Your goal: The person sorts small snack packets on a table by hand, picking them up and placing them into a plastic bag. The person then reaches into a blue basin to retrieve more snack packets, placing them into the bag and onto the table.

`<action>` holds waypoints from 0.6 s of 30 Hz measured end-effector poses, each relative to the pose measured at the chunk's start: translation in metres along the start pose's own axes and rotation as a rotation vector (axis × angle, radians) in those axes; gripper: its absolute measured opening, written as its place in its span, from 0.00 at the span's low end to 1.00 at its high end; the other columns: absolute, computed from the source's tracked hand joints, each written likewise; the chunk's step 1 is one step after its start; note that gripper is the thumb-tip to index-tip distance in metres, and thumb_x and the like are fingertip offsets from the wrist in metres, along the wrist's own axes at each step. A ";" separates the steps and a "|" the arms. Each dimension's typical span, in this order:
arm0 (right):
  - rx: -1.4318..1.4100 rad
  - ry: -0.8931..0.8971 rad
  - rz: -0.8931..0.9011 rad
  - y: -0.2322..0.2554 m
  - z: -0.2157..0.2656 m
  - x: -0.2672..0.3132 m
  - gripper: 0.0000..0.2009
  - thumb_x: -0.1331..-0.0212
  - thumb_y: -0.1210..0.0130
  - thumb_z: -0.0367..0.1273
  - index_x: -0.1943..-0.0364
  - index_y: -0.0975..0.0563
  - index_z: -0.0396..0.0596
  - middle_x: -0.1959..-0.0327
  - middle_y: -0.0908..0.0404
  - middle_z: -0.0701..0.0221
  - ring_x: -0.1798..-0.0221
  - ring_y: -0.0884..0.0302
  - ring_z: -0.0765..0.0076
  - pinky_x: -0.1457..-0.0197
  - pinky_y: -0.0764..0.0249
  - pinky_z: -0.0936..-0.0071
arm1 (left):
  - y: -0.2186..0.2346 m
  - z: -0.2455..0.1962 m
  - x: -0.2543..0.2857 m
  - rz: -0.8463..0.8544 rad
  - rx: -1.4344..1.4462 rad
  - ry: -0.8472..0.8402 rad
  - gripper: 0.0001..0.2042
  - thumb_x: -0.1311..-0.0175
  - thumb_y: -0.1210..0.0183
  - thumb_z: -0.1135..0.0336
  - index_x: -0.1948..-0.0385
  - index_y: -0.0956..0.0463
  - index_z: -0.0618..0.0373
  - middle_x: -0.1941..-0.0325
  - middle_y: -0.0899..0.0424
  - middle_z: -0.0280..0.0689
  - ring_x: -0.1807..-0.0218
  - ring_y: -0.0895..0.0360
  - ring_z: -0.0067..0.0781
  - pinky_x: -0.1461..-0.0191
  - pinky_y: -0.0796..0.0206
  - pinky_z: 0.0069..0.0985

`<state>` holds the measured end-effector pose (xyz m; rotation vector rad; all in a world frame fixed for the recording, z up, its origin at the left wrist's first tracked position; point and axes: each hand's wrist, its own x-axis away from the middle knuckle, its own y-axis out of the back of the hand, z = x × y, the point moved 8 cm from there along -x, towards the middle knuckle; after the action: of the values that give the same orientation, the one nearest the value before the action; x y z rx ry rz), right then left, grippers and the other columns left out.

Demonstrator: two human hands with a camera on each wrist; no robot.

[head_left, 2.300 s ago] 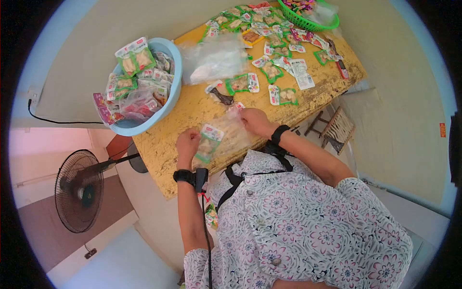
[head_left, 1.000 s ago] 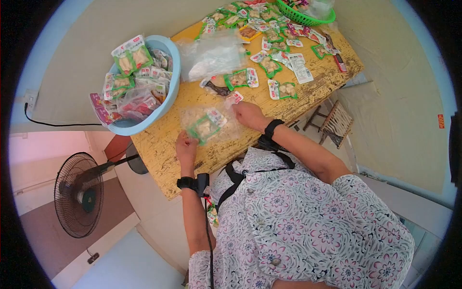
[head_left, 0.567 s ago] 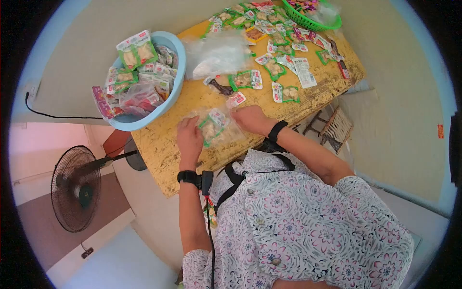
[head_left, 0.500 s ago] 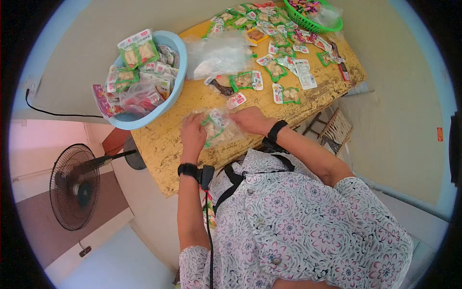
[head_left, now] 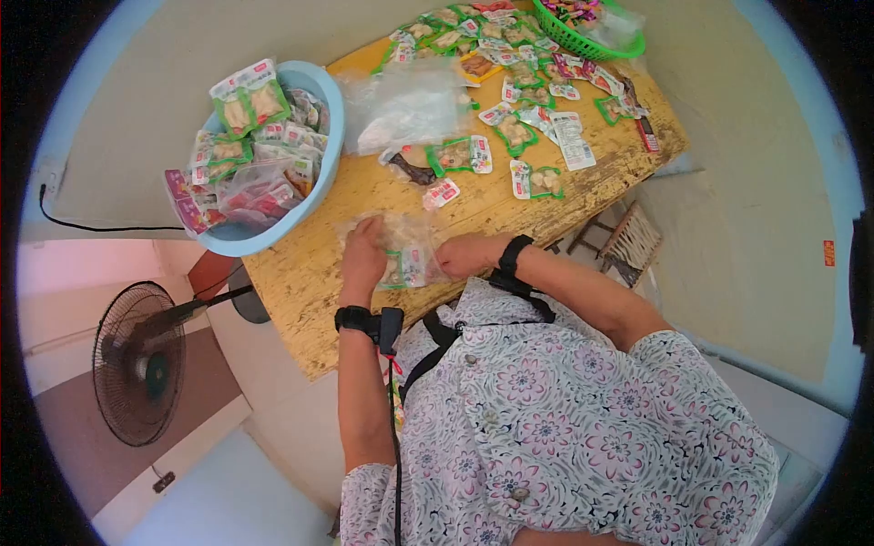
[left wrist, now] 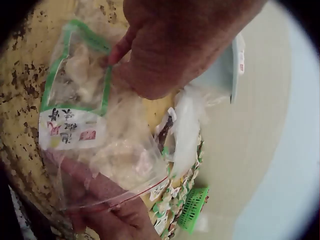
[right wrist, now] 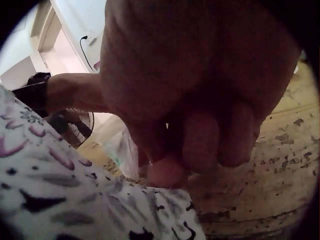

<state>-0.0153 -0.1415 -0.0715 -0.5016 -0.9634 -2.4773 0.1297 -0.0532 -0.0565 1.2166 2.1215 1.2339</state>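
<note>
A clear zip bag (head_left: 414, 238) with a red line along its mouth lies low over the table in front of the person. Inside it shows a green-edged food packet (left wrist: 80, 82) with pale pieces and a white printed end. At the bag's far left side, the left hand (head_left: 364, 257) pinches the plastic beside the packet, thumb and finger meeting in the left wrist view. The right hand (head_left: 466, 256), fingers curled, grips the bag near its mouth. Seen from the right wrist, the right hand (right wrist: 195, 85) hides most of the bag (right wrist: 125, 150).
A blue basin (head_left: 339, 136) full of packets stands left on the worn yellow table (head_left: 319, 291). Behind the hands lie a stack of clear bags (head_left: 410, 109), a dark snack packet (head_left: 410, 168) and several green packets (head_left: 460, 155). A green basket (head_left: 583, 41) stands far right.
The left hand has moved from the packet's near corner up to the bag's far left side. The packet has turned inside the bag. The right hand has come slightly nearer the body.
</note>
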 end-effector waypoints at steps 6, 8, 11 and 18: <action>-0.047 0.074 -0.106 0.007 -0.026 0.012 0.18 0.43 0.52 0.33 0.50 0.18 0.57 0.62 0.16 0.58 0.59 0.20 0.49 0.55 0.25 0.57 | -0.001 -0.003 0.001 0.075 -0.031 0.004 0.29 0.43 0.45 0.73 0.34 0.33 0.52 0.32 0.30 0.46 0.32 0.35 0.53 0.27 0.45 0.40; -0.093 0.028 -0.229 0.022 -0.024 0.039 0.16 0.42 0.51 0.33 0.52 0.18 0.57 0.62 0.16 0.60 0.59 0.20 0.50 0.54 0.25 0.58 | -0.004 -0.006 0.002 0.062 -0.024 -0.007 0.29 0.41 0.44 0.71 0.34 0.33 0.52 0.32 0.30 0.47 0.32 0.35 0.53 0.27 0.45 0.41; -0.115 -0.082 -0.559 0.052 -0.042 0.081 0.12 0.41 0.47 0.36 0.56 0.17 0.53 0.65 0.16 0.62 0.61 0.18 0.57 0.57 0.25 0.62 | -0.002 -0.002 0.005 0.017 0.018 -0.029 0.27 0.41 0.45 0.72 0.36 0.31 0.54 0.34 0.28 0.47 0.34 0.33 0.53 0.29 0.42 0.42; -0.330 -0.440 -1.306 0.074 -0.136 0.213 0.07 0.39 0.44 0.29 0.58 0.21 0.45 0.62 0.19 0.61 0.62 0.19 0.58 0.58 0.24 0.66 | 0.027 -0.008 0.022 -0.210 0.384 0.072 0.22 0.39 0.49 0.78 0.40 0.27 0.57 0.39 0.23 0.45 0.40 0.25 0.45 0.39 0.33 0.34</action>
<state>-0.1793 -0.3419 -0.0246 -0.6643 -1.3100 -3.8479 0.1254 -0.0323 -0.0277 1.0683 2.5467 0.8155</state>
